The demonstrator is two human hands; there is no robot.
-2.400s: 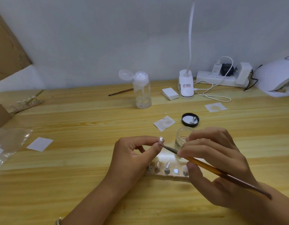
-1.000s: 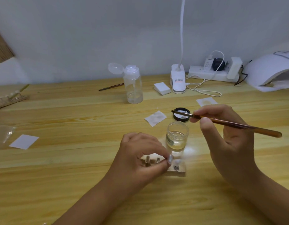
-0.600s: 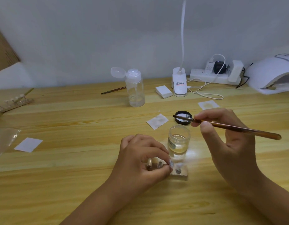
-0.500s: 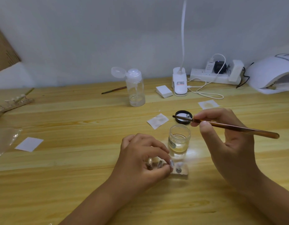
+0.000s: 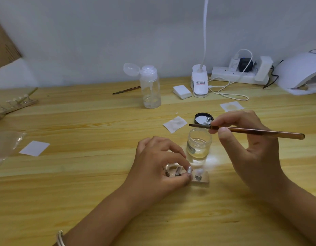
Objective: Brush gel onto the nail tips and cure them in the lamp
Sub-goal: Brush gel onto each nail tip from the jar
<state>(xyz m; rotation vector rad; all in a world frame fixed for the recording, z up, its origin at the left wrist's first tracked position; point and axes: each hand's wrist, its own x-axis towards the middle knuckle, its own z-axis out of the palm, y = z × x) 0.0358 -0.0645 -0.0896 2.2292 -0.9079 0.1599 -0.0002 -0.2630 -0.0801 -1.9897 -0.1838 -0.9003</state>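
Observation:
My left hand (image 5: pixel 159 162) rests on a small wooden holder (image 5: pixel 204 179) that carries several nail tips on stands; thumb and forefinger pinch one silvery nail tip (image 5: pixel 189 170) on it. My right hand (image 5: pixel 249 148) holds a brown gel brush (image 5: pixel 256 131) level, bristles pointing left just above the open clear gel jar (image 5: pixel 199 144). The jar's black lid (image 5: pixel 203 118) lies behind it. The white curing lamp (image 5: pixel 300 73) sits at the far right by the wall.
A clear pump bottle (image 5: pixel 151 87) with its cap flipped up, a stack of white pads (image 5: pixel 182 92), a clip lamp base (image 5: pixel 199 82), a power strip (image 5: pixel 240 75), a spare brush (image 5: pixel 126 90), loose wipes (image 5: pixel 175 124), another tip holder (image 5: pixel 17 103) at far left.
My left hand brought the painted nail tip down from in front of me onto the holder. My right hand lifted the brush away and now holds it above the jar.

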